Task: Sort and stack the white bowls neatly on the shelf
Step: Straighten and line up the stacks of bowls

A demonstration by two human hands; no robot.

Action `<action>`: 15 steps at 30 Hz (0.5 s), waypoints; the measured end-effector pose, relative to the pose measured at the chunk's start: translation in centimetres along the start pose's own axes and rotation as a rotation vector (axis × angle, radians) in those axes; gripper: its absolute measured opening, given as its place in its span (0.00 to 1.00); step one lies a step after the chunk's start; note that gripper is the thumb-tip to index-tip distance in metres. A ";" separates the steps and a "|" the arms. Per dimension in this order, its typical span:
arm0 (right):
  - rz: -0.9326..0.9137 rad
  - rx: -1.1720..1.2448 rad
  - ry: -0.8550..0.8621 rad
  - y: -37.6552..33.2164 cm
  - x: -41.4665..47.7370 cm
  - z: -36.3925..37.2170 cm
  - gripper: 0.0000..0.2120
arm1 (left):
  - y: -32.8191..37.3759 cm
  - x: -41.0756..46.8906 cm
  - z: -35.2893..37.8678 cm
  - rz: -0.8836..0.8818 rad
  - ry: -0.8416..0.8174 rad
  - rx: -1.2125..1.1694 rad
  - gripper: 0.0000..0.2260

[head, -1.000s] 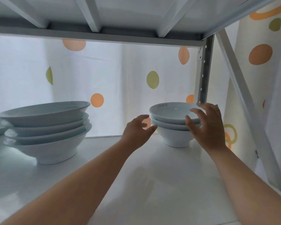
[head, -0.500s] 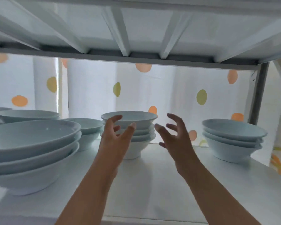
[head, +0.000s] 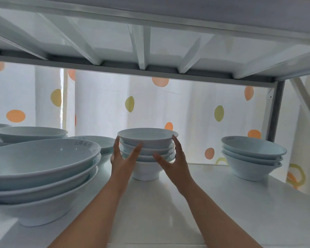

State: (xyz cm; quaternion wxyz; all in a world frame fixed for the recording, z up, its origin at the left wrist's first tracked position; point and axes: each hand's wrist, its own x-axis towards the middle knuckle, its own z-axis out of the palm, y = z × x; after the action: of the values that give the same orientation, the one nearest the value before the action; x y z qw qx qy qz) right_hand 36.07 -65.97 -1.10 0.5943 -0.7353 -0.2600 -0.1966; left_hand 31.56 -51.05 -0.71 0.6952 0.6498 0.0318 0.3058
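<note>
Left grip (head: 121, 162), right grip (head: 176, 162) splayed on bowls (head: 148, 141)

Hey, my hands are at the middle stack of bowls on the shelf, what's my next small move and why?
Probably press both hands gently inward to square up the middle stack. The left hand and right hand flank it with straight fingers at its sides, its rims look slightly uneven, and it stands on the shelf.
</note>
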 end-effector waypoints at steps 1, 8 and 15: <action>-0.021 -0.011 0.021 0.2 -0.2 0.2 0.41 | -0.5 0.3 -0.1 0.001 -0.020 -0.011 0.41; -0.065 -0.053 -0.003 2.3 -0.7 0.6 0.45 | -2.5 1.3 -1.1 0.046 -0.085 -0.139 0.28; -0.051 -0.011 -0.028 3.5 -0.7 0.5 0.39 | -3.4 1.6 -1.1 0.080 -0.120 -0.139 0.35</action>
State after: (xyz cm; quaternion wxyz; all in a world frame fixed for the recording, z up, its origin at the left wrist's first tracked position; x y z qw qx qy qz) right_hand 37.69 -66.10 -4.37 0.5815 -0.7342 -0.2858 -0.2026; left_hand 33.71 -49.21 -3.44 0.7263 0.6181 -0.0574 0.2953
